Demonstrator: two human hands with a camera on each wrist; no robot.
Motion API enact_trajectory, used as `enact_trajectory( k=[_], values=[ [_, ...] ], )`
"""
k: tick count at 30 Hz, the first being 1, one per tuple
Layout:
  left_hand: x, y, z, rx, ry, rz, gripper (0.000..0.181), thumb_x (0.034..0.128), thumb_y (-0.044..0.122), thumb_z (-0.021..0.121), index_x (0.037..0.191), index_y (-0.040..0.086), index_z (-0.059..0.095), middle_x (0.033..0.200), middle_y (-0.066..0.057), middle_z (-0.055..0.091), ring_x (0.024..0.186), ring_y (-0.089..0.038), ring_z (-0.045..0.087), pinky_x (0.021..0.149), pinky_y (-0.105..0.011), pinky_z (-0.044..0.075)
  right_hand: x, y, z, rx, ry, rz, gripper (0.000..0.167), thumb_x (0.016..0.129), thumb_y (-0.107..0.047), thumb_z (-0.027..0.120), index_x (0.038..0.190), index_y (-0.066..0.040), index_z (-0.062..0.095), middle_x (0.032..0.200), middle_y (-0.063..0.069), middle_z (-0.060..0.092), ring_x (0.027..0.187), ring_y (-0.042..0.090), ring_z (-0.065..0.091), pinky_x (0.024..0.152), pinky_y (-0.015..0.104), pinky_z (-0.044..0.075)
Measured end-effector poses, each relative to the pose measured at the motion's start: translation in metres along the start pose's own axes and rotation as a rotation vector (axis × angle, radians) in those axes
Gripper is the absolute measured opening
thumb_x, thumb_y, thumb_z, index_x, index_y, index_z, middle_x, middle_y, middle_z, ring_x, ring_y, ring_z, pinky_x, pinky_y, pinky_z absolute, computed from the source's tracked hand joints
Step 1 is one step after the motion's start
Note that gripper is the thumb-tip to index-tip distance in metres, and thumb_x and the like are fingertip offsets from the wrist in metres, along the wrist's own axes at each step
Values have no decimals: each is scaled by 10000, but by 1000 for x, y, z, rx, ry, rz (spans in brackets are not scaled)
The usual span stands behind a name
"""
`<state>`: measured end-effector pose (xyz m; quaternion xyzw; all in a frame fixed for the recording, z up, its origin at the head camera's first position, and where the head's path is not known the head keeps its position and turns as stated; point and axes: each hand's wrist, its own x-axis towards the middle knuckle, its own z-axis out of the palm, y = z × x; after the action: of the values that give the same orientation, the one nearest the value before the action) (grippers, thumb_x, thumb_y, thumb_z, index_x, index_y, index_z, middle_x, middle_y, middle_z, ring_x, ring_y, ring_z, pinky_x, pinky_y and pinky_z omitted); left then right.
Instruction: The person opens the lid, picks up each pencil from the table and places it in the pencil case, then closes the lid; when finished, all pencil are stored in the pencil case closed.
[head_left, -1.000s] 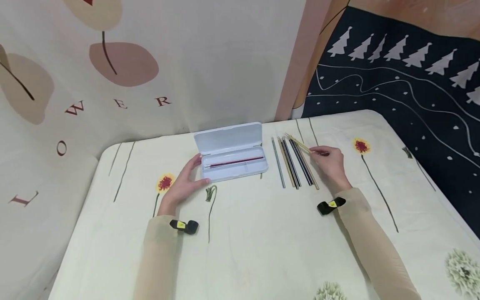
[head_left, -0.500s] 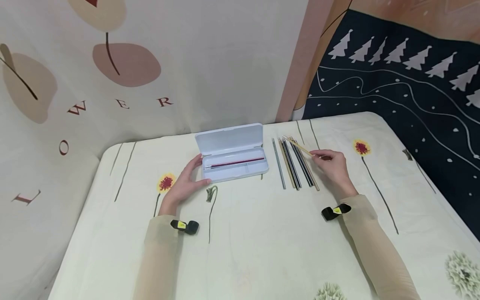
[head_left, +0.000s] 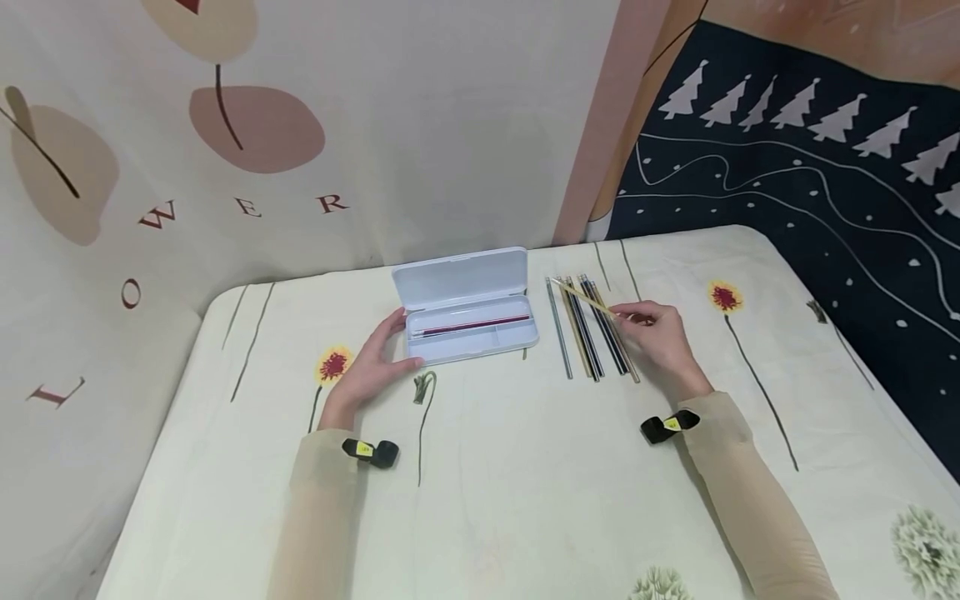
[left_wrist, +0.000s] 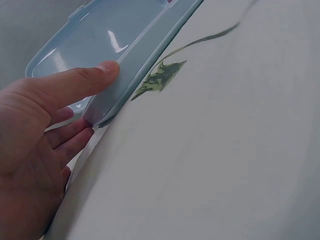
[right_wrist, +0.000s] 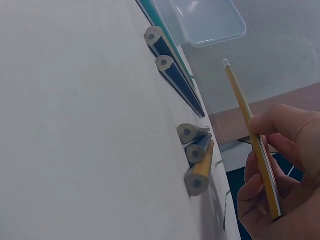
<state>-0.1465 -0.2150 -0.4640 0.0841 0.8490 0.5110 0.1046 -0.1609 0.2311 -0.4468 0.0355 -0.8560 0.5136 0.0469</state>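
A pale blue pencil case (head_left: 459, 342) stands with its lid raised, a dark red pencil (head_left: 476, 325) lying inside. My left hand (head_left: 365, 373) holds the case by its left end; in the left wrist view the thumb (left_wrist: 95, 77) presses the front wall and the other fingers are at the end. Between thumb and fingers, my right hand (head_left: 660, 335) pinches a yellow pencil (right_wrist: 242, 100), slanted above the loose pencils. These lie side by side right of the case: a teal pencil (head_left: 558, 329), then several dark blue and gold-toned ones (right_wrist: 180, 85).
The table (head_left: 495, 467) wears a white cloth printed with flowers. Behind it hangs a pale curtain (head_left: 450, 125), close to the raised lid. A dark cloth with white trees (head_left: 787, 183) hangs at the right.
My right hand has shifted slightly, and the yellow pencil's far end has swung left toward the case, over the teal pencil's top. The left hand and case stay in place.
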Motion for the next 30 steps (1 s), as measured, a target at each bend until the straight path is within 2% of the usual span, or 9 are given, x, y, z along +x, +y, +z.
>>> enact_trajectory(
  k=[7,16,19,24,26,30],
  values=[
    [1,-1,1,2,3,-4,923,841,196,765,1556,171,182,1536,-118,311,1446,-290,117,1136,-561,24,3,-6,5,-28,-33,-39,188,874,-9,678,1054,22,723,933,151,665,781,122,568,684,210,459],
    [0,1,1,8,6,-9,921,840,200,764,1555,169,186,1537,-115,311,1446,-290,117,1136,-560,30,10,-20,12,16,-157,-119,190,882,-23,683,1061,26,726,988,168,669,833,220,548,663,190,448],
    [0,1,1,9,6,-9,926,839,198,764,1556,165,180,1537,-121,311,1446,-295,120,1136,-562,31,14,-23,17,11,-189,-136,194,882,-11,676,1066,28,724,1000,162,669,852,218,545,681,201,448],
    [0,1,1,6,4,-19,925,846,182,758,1557,153,167,1540,-131,300,1447,-301,110,1136,-561,25,21,-26,28,-42,-227,-133,178,878,-32,689,1046,-9,744,904,94,654,789,197,536,653,226,445],
    [-2,7,1,3,2,-24,915,852,149,748,1554,121,163,1540,-153,292,1446,-318,104,1134,-567,23,23,-27,32,-49,-240,-132,171,874,-40,692,1033,-24,752,872,74,645,762,200,527,634,242,434],
    [-9,28,0,-1,-6,-32,887,860,88,724,1542,46,159,1532,-206,278,1441,-356,99,1130,-579,25,27,-29,40,-40,-263,-162,162,866,-24,683,1011,-18,755,893,76,660,770,200,530,637,251,438]
  ],
)
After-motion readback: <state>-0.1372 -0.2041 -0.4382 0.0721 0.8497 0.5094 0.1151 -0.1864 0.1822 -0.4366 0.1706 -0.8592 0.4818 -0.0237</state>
